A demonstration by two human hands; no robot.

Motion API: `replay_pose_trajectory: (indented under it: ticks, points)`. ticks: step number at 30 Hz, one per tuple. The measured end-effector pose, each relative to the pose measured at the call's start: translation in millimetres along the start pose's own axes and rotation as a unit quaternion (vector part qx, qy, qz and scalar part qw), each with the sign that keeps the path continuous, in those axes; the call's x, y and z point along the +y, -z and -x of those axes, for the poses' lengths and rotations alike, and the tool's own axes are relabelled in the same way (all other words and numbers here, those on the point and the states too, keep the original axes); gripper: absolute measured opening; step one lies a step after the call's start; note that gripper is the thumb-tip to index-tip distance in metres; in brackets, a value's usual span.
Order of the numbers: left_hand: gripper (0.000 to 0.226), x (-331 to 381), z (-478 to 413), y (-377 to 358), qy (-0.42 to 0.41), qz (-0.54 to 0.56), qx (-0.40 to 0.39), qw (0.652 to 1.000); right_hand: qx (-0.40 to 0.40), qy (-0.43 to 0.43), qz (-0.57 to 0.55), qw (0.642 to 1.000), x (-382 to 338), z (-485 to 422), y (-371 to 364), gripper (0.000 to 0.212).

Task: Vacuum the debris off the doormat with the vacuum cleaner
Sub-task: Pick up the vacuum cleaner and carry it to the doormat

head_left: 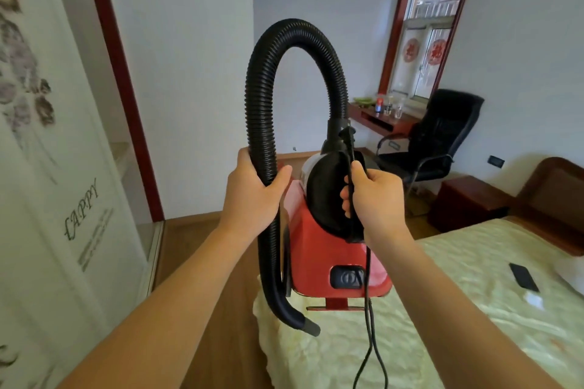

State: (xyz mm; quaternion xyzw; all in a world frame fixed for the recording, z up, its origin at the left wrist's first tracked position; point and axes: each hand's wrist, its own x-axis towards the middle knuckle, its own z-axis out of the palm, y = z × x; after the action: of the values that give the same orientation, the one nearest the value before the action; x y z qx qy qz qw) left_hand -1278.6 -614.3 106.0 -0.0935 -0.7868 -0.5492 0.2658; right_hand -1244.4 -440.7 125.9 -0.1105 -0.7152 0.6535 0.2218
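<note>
I hold a red and black vacuum cleaner (319, 249) up in the air in front of me. My right hand (376, 196) grips its black top handle together with the black power cord (368, 309), which hangs down past the body. My left hand (252, 189) grips the black ribbed hose (262, 79), which arches high over the vacuum cleaner and drops on the left to a dark nozzle (300, 319). No doormat is in view.
A bed with a pale yellow cover (442, 309) lies below and right, with a black phone (524, 276) on it. A black office chair (442, 139) and red desk (379, 120) stand under the window. A white patterned wardrobe door (57, 167) is on the left.
</note>
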Motion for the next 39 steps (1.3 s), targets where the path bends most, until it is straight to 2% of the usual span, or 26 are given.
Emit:
replay_pose_trajectory:
  ticks: [9,17,30,39]
  points:
    - [0.033,-85,-107,46,-0.012,0.000,0.001,1.000,0.001,-0.018,-0.019,1.000,9,-54,-131,0.040]
    - [0.036,-141,-187,56,-0.017,-0.001,0.004,1.000,0.000,-0.019,-0.018,1.000,11,-110,-205,0.040]
    - [0.038,-254,-348,-12,0.014,-0.014,-0.007,1.000,-0.011,-0.032,-0.014,0.999,66,-290,-308,0.041]
    - [0.039,-302,-468,-48,0.030,-0.015,0.001,0.999,-0.018,-0.027,0.004,0.999,66,-415,-372,0.040]
